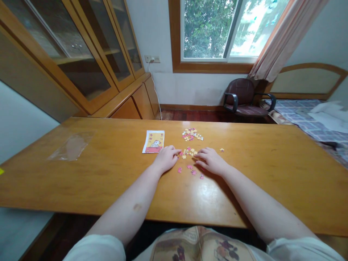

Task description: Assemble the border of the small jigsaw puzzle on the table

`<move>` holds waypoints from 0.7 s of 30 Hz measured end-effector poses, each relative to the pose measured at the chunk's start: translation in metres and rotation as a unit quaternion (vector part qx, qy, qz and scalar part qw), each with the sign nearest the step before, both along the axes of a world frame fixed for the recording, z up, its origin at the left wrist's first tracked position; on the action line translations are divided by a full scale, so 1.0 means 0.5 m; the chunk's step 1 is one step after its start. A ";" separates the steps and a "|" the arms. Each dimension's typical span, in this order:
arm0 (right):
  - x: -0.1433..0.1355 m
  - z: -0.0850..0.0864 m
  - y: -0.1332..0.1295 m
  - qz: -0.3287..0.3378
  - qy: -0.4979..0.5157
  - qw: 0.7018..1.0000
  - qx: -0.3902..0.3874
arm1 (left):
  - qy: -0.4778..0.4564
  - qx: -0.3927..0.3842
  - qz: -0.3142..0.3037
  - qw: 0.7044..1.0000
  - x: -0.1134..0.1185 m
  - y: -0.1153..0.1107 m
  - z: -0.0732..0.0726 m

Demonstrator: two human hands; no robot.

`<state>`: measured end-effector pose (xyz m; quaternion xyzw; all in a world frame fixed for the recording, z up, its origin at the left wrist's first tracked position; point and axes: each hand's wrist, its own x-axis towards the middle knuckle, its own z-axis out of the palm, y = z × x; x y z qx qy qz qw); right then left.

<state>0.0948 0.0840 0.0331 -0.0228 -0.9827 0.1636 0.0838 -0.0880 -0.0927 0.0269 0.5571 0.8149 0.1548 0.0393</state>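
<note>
Small jigsaw puzzle pieces (pixel 187 152) in yellow and pink lie loosely spread on the wooden table between my hands. My left hand (pixel 167 158) rests at their left side, index finger stretched out and its tip at a pink puzzle piece (pixel 181 153). On the other side, my right hand (pixel 210 159) has its fingers apart, with the tips touching or just over the yellow pieces. Nearer to me are several loose pink pieces (pixel 193 172). Beside my left hand lies a picture card (pixel 153 141) showing a white animal on yellow and pink.
A denser heap of puzzle pieces (pixel 191 134) lies farther back on the table (pixel 114 181). One stray piece (pixel 222 149) is right of my right hand. A clear plastic bag (pixel 72 146) lies at the left. An armchair (pixel 243 98) stands beyond the table.
</note>
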 end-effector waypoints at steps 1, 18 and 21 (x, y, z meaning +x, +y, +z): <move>-0.002 -0.001 -0.011 0.008 -0.002 1.000 0.017 | 0.004 0.002 0.000 1.000 0.000 -0.001 0.001; 0.014 -0.011 0.051 -0.095 -0.012 0.994 0.050 | 0.056 -0.065 -0.009 0.996 0.014 -0.021 0.041; 0.025 -0.005 0.074 -0.115 0.005 0.992 0.041 | 0.056 -0.078 -0.039 0.995 0.021 -0.021 0.040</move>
